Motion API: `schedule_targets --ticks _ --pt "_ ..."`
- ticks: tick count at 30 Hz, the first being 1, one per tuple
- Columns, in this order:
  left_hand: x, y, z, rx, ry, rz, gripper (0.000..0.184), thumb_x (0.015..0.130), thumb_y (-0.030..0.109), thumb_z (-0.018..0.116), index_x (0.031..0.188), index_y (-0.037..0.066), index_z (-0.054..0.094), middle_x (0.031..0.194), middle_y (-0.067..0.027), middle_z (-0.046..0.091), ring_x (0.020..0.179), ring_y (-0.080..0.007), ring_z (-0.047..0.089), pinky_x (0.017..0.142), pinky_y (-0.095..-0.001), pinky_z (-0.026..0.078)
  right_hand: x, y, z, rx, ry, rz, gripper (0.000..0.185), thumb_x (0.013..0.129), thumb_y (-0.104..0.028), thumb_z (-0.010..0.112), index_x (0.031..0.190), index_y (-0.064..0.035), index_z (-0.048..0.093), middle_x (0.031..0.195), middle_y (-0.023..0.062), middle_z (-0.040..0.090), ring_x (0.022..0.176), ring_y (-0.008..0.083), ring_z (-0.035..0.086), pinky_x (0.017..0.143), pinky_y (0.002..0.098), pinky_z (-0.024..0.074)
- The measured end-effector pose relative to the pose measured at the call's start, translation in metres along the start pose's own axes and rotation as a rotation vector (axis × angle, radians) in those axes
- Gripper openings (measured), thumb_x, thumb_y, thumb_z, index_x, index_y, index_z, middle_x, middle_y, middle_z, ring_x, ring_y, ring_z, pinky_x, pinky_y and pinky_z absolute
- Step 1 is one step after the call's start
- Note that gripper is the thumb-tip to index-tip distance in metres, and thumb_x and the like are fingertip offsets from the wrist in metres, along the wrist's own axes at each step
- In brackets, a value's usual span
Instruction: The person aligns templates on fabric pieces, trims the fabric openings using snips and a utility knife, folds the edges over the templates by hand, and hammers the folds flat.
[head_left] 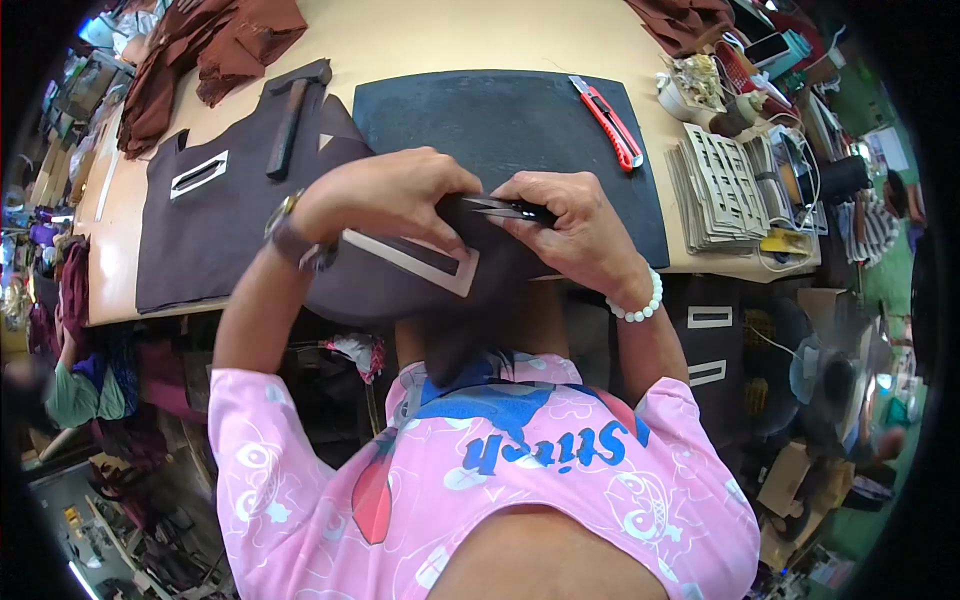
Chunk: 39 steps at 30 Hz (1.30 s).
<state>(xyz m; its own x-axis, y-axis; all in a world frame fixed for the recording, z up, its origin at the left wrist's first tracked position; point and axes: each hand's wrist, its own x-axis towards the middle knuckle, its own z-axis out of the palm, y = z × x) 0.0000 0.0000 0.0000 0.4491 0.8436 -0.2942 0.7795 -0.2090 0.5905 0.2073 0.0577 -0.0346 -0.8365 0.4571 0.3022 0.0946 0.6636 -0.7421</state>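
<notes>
Dark brown material (pixel 340 275) is bunched up at the near edge of the table. My left hand (pixel 400 195) pinches it between thumb and fingers, close to a cream rectangular frame with a slot (pixel 410 262) fixed on its surface. In my right hand (pixel 580 225) are small thread snips (pixel 515 209), their blades pointing left at the material beside my left fingertips. Whether the blades touch the material I cannot tell. The rest of the dark piece (pixel 200 240) spreads left over the table and shows a second slotted frame (pixel 199 175).
A hammer (pixel 290 130) lies on the dark piece. Behind my hands is a black cutting mat (pixel 450 110) with a red utility knife (pixel 608 125). Stacked slotted cream pieces (pixel 720 190) stand at the right. Reddish-brown material (pixel 240 50) lies at the back left.
</notes>
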Motion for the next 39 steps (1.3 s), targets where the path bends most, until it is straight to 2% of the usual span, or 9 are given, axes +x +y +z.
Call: schedule_targets --ticks 2,3,5,7,15,22,24,27,39 --pt "0.012 -0.002 -0.017 -0.043 -0.422 -0.210 0.049 0.071 0.038 0.076 0.099 0.001 0.061 0.095 -0.0213 0.059 0.091 -0.0194 0.053 0.074 -0.0349 0.041 0.001 0.000 -0.004 -0.054 0.048 -0.043 0.020 0.071 -0.006 0.068 0.090 -0.0063 0.064 0.088 0.0096 0.064 0.073 0.0281 0.063 0.063 0.0343 0.0490" --pt "0.007 -0.004 -0.013 -0.062 -0.370 -0.171 0.046 0.072 0.037 0.076 0.097 0.000 0.062 0.093 -0.0192 0.059 0.089 -0.0186 0.053 0.073 -0.0351 0.041 -0.009 0.001 -0.006 -0.103 0.125 -0.015 0.020 0.070 -0.005 0.068 0.090 -0.0063 0.064 0.089 0.0099 0.064 0.074 0.0282 0.063 0.063 0.0344 0.0492" --pt "-0.022 -0.033 -0.019 -0.060 -0.199 -0.085 0.042 0.074 0.034 0.074 0.092 -0.002 0.062 0.089 -0.0150 0.060 0.086 -0.0171 0.053 0.071 -0.0355 0.041 -0.007 0.013 -0.014 -0.249 0.285 -0.016 0.022 0.069 -0.003 0.067 0.091 -0.0065 0.064 0.089 0.0105 0.063 0.075 0.0284 0.063 0.064 0.0346 0.0494" --pt "-0.070 -0.035 -0.040 0.011 -0.030 -0.418 0.037 0.075 0.027 0.072 0.093 -0.004 0.063 0.084 -0.0087 0.060 0.080 -0.0161 0.054 0.072 -0.0336 0.042 -0.004 0.034 -0.021 -0.363 0.507 -0.027 0.027 0.069 0.001 0.066 0.096 -0.0034 0.064 0.087 0.0130 0.063 0.076 0.0265 0.064 0.067 0.0323 0.0510" --pt "-0.336 -0.138 -0.031 -0.666 0.903 -1.048 0.026 0.080 0.009 0.061 0.103 -0.002 0.064 0.091 -0.0066 0.067 0.080 -0.0151 0.065 0.073 -0.0255 0.051 -0.037 0.083 -0.008 0.319 0.672 0.382 0.033 0.095 -0.028 0.052 0.105 0.0019 0.062 0.071 0.0008 0.054 0.061 0.0055 0.047 0.055 0.0219 0.0401" --pt "-0.131 -0.116 0.046 -0.768 1.061 -0.859 0.024 0.078 0.021 0.073 0.082 0.002 0.059 0.078 -0.0004 0.058 0.067 -0.0082 0.055 0.057 -0.0219 0.044 -0.048 0.066 0.010 0.709 0.574 0.540 0.031 0.097 -0.027 0.048 0.111 -0.0033 0.062 0.067 -0.0052 0.047 0.053 -0.0004 0.034 0.044 0.0150 0.0255" --pt "-0.048 -0.068 0.059 -1.134 1.002 -0.429 0.029 0.076 0.021 0.074 0.084 -0.001 0.057 0.083 -0.0020 0.060 0.070 -0.0089 0.056 0.060 -0.0220 0.044 -0.046 0.048 0.018 0.760 0.539 0.512 0.029 0.096 -0.024 0.050 0.111 -0.0022 0.062 0.068 -0.0054 0.049 0.053 -0.0007 0.035 0.044 0.0149 0.0271" --pt "0.033 -0.035 0.081 -1.449 1.124 -0.222 0.024 0.077 0.013 0.073 0.092 -0.001 0.060 0.088 -0.0084 0.065 0.074 -0.0133 0.062 0.068 -0.0264 0.051 -0.045 0.017 0.029 0.838 0.431 0.493 0.028 0.096 -0.022 0.050 0.112 -0.0016 0.061 0.072 -0.0042 0.051 0.055 -0.0002 0.038 0.046 0.0154 0.0294" --pt "0.056 0.012 0.106 -1.561 1.179 -0.038 0.011 0.083 0.008 0.069 0.090 0.000 0.066 0.087 -0.0072 0.067 0.073 -0.0119 0.064 0.066 -0.0236 0.052 -0.046 0.029 0.056 1.122 0.459 0.583 0.023 0.095 -0.028 0.053 0.099 -0.0064 0.047 0.070 0.0006 0.054 0.045 -0.0004 0.035 0.040 0.0147 0.0264"
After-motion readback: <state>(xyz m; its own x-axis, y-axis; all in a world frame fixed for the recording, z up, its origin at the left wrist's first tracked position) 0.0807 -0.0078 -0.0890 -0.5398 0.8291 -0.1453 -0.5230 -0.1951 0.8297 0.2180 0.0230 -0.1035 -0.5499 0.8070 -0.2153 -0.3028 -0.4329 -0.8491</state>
